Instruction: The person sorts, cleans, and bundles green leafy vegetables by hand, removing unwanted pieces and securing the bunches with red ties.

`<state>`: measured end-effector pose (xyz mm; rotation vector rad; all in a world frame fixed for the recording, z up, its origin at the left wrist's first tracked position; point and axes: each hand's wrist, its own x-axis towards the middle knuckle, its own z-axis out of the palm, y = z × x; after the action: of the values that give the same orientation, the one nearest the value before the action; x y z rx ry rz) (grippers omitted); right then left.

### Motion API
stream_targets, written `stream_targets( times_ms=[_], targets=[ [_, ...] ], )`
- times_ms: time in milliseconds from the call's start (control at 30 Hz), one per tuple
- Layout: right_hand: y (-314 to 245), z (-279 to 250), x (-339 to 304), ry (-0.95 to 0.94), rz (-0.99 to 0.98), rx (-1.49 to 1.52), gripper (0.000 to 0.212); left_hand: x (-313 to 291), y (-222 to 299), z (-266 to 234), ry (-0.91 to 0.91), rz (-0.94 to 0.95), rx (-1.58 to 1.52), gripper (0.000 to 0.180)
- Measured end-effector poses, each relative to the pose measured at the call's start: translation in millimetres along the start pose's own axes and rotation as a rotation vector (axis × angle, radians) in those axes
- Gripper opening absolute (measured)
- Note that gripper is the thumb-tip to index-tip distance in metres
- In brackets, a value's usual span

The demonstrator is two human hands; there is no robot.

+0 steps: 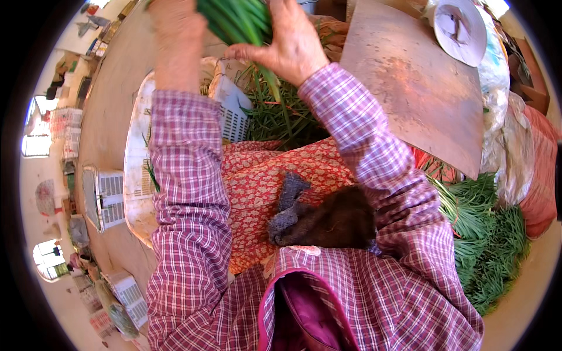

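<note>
At the top of the head view, a bunch of long green leaves that look like chives [237,20] is raised above the crates. My right hand [287,44] grips it from the right, thumb across its lower side, and a few pale leaf ends hang below. Just left of the bunch is my left hand [178,29], smeared by motion; its fingers are cut off or blurred, so its grip is unclear. More loose green leaves [287,117] lie in a heap beneath my right wrist.
A dirty white plastic crate [133,175] stands at my left, a pale crate [234,108] beyond it. A worn board [404,82] with a pale hat [459,29] is at the right. Green bundles [486,245] lie below it. Patterned red cloth [257,193] covers my lap.
</note>
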<state>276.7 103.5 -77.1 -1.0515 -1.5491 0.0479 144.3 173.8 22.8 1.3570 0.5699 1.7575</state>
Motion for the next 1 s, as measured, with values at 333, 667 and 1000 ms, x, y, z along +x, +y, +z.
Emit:
stream_targets(
  times_ms=[333,667,1000],
  targets=[
    [120.8,123.8,-132.3,-0.606,0.637,-0.082,0.027,0.9,24.7,-132.0,0.504,0.266,0.100,0.018],
    [203.3,183.7,-213.9,-1.148,0.424,-0.770,0.017,-12.1,34.3,-151.5,0.624,0.037,-0.018,0.017],
    [156.6,121.2,-108.1,-0.394,1.032,0.490,0.020,-15.7,50.5,-159.8,0.644,0.039,-0.092,0.015]
  ],
)
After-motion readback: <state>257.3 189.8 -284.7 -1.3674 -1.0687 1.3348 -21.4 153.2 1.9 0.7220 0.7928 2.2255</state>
